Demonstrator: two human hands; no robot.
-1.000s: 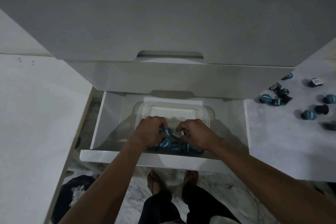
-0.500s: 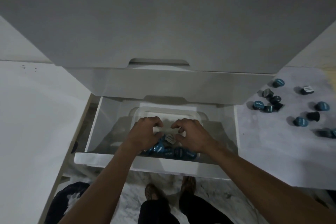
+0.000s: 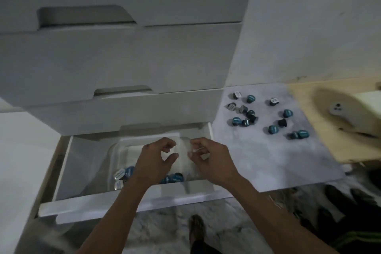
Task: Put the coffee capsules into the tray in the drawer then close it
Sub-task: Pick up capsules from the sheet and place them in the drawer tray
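Drawer (image 3: 132, 202): pulled out at the bottom of a white drawer unit (image 3: 115, 62), left of centre; its front edge is nearest.
Tray (image 3: 117, 150): clear plastic, inside the drawer; its far part is bare and its right side is hidden behind the hands.
Capsules in tray (image 3: 124, 173): a few teal and silver-topped ones lie at the tray's near left corner, and more teal ones (image 3: 173, 178) show between the two wrists at the near edge.
Left hand (image 3: 153, 163): above the tray, fingers loosely curled, thumb apart from them; it holds nothing that can be seen.
Right hand (image 3: 210, 160): just beside the left hand, above the tray's right side, fingers bent inward; the picture is blurred here and I cannot tell whether the fingertips pinch something.
Desk (image 3: 257, 161): a pale surface right of the drawer, running to the wall.
Loose capsules (image 3: 268, 115): scattered on the far part of the desk, well apart from the tray, some teal, some dark, a few with white tops, some on their sides.
Wooden board (image 3: 313, 130): on the far right, touching the desk's right edge, with a blurred pale object (image 3: 338, 107) on it.
Floor (image 3: 165, 233): marbled, with a foot (image 3: 196, 227) below the drawer.
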